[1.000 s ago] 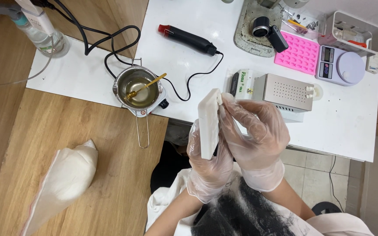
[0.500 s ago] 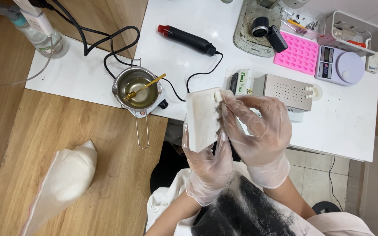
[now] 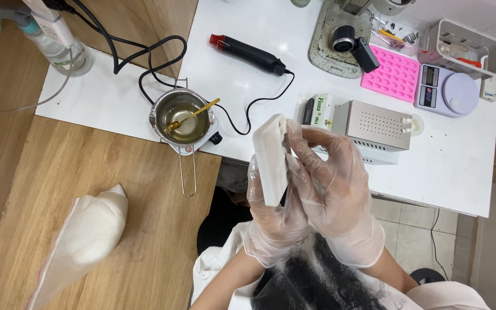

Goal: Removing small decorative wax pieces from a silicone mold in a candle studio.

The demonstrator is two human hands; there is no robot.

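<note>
White rectangular moulded block (image 3: 272,158): held edge-on between both clear-gloved hands above the lap, long axis upright; left hand (image 3: 271,212) grips its lower end from beneath; right hand (image 3: 331,183) clasps its right face, fingers near the top.

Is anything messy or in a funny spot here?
Mostly tidy. The small metal melting pot sits at the white table's edge, its long wire handle sticking out over the wooden surface. The black cord loops loosely nearby.
</note>
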